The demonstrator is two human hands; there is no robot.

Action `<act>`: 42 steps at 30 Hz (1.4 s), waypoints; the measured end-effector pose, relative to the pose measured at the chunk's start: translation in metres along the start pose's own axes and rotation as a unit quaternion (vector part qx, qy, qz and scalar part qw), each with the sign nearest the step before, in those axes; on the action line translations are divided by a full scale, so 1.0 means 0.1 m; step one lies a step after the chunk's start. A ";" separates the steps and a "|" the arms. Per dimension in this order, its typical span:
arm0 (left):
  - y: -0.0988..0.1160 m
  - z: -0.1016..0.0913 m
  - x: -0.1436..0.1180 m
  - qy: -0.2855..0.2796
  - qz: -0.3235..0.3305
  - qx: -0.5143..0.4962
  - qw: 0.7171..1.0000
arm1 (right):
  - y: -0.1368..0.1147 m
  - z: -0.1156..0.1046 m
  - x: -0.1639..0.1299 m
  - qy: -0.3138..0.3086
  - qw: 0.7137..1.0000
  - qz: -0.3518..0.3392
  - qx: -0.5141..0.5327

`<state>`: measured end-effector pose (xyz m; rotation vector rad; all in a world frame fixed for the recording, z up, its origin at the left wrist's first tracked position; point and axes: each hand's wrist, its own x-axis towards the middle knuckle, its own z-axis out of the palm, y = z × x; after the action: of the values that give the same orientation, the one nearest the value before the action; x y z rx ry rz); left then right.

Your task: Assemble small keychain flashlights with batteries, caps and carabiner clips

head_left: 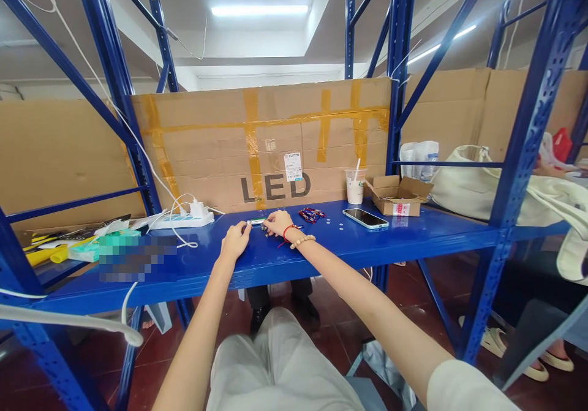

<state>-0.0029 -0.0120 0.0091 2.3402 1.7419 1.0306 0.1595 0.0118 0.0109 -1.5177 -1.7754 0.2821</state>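
Observation:
My left hand (236, 241) rests at the middle of the blue shelf, its fingers curled together. A tiny pale thing shows at its fingertips, too small to name. Just to the right, my right hand (278, 222) has its fingers bent down and pinched over some small dark metallic bits (264, 230); what it holds is hidden. A thin pale-green strip (258, 222) lies between the two hands. Close beyond my right wrist is a pile of small red and blue pieces (312, 215), with a few tiny white pieces (340, 222) to its right.
A phone (366, 218), a drink cup with a straw (355, 189) and an open cardboard box (399, 198) stand at the right. On the left are a white power strip (188, 217) with cables and several packets (98, 242). Blue posts (528, 123) and a cardboard wall (206, 160) surround the shelf.

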 end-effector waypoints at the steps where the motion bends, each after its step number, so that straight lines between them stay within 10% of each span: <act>1: 0.00 0.00 0.00 -0.001 0.000 0.000 1.000 | 0.00 -0.01 0.00 0.001 1.000 -0.002 -0.005; 42: 0.01 0.03 -0.06 0.039 0.011 -0.036 0.999 | -0.06 -0.06 -0.08 -0.064 0.983 -0.084 -0.152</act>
<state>-0.0013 -0.0166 0.0038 2.3122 1.6777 1.1818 0.1592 0.0010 0.0156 -1.5724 -2.1113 0.0243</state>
